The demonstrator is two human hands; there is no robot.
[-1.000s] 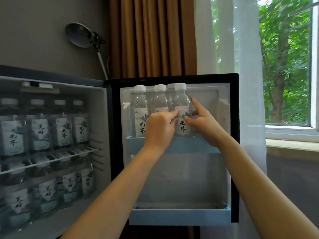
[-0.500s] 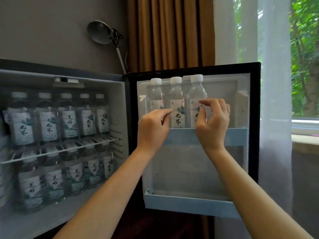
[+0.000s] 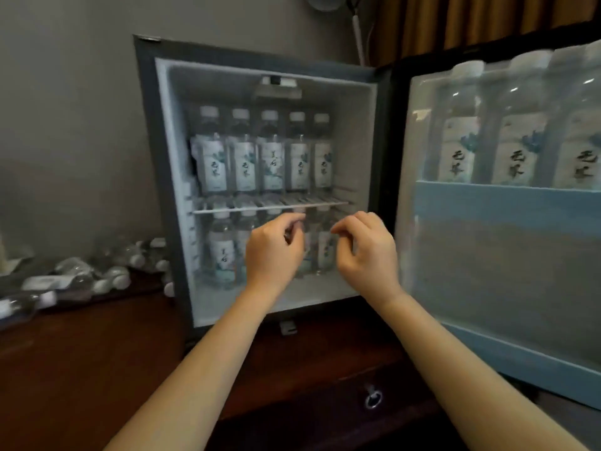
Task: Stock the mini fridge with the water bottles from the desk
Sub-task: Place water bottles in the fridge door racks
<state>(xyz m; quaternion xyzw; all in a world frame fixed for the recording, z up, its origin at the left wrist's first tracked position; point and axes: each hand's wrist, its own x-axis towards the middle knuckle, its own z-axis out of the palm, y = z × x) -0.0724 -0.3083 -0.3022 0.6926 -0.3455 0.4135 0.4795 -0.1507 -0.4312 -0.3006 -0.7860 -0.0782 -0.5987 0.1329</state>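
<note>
L hand + R hand empty, mid-air in front of open mini fridge.
Fingers on both loosely curled, thumb near index tip, gripping nothing; hands side by side, not touching. Behind them: lower-row bottles, upright. Above: wire shelf w/ 5 upper-row bottles, upright. Door swung open at right, 3 door bottles upright in its top blue rack. Fridge sits on desk; loose bottles lie on their sides left of the fridge, blurred, count unclear.
</note>
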